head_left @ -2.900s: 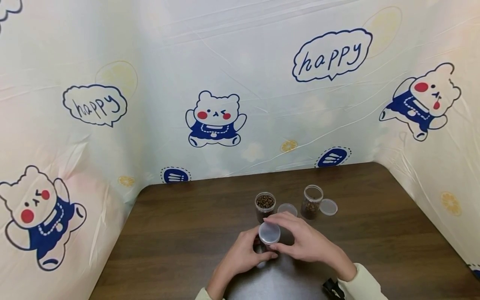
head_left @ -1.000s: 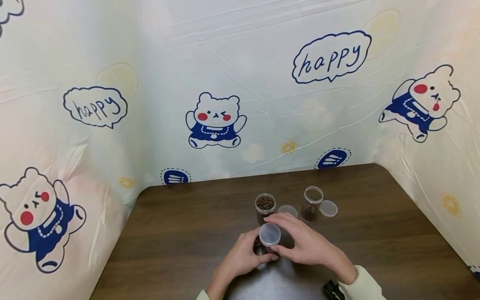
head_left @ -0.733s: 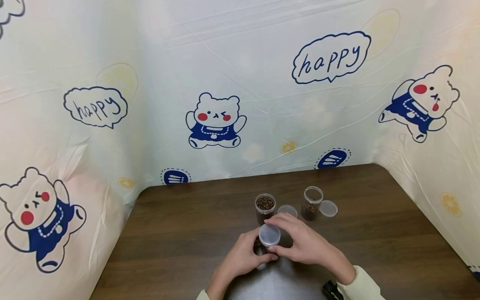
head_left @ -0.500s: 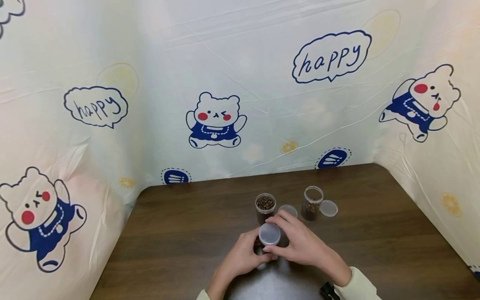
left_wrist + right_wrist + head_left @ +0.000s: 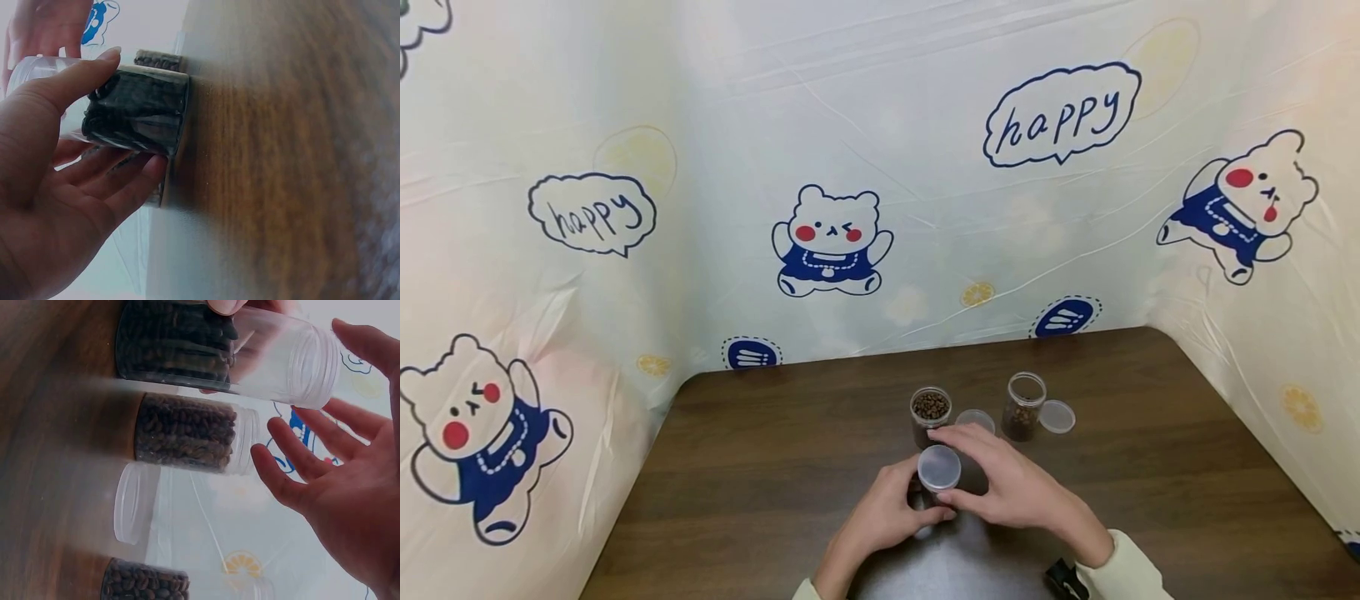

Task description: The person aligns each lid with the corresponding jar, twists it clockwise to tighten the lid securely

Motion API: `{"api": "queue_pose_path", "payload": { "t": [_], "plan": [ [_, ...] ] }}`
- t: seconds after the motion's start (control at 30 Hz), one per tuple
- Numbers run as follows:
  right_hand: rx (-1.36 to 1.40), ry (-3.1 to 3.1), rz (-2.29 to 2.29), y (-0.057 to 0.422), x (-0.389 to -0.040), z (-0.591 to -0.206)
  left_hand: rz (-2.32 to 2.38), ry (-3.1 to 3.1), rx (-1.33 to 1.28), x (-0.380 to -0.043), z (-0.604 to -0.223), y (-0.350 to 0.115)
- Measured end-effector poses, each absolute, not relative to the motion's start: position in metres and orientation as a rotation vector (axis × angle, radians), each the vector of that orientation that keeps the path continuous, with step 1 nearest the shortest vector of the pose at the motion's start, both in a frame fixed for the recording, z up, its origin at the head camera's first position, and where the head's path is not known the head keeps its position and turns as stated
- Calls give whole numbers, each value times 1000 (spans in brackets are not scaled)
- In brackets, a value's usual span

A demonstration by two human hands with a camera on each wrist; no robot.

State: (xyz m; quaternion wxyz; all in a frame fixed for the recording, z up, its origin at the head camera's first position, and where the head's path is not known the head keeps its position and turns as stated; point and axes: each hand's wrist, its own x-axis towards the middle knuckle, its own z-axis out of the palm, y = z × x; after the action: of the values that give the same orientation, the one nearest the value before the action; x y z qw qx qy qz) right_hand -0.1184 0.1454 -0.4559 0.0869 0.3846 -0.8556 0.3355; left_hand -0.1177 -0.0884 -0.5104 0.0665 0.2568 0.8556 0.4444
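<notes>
Grip: left hand point(image 5: 887, 506) is wrapped round the jar point(image 5: 137, 112), thumb one side, fingers the other; right hand point(image 5: 1011, 485) has thumb and index pinching the lid point(image 5: 939, 467) by its rim, a couple of other fingers splayed off it in the right wrist view.
Jar: lower middle of the head frame, upright, lid on its mouth, dark beans filling roughly the bottom half.
Near jar point(image 5: 929, 417): just above that one in frame, uncapped, brown beans almost up to the neck.
Far jar point(image 5: 1023, 412): further right, uncapped too, beans sitting lower.
Loose lids: first disc point(image 5: 974, 418) lies between those two, partly hidden by the right hand; second disc point(image 5: 1057, 417) is right beside the far jar, can't tell if they touch.
Table point(image 5: 760, 475): dark wood look, lower half.
Backdrop point(image 5: 715, 108): pale sheet, cartoon bears, "happy" bubbles, upper half.
</notes>
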Motion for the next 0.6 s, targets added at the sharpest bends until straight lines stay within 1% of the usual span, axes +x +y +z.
{"api": "queue_pose_path", "payload": {
  "t": [0.1,0.4,0.6],
  "plan": [
    [1190,-2518,1021,145,-120,-458,1337,2572,770,-117,-511,-89],
    [1021,-2503,1070,130,-117,-469,1331,2586,792,-117,-510,-88],
    [1004,-2523,971,131,-118,-468,1316,2606,791,-118,-511,-89]
  ]
}}
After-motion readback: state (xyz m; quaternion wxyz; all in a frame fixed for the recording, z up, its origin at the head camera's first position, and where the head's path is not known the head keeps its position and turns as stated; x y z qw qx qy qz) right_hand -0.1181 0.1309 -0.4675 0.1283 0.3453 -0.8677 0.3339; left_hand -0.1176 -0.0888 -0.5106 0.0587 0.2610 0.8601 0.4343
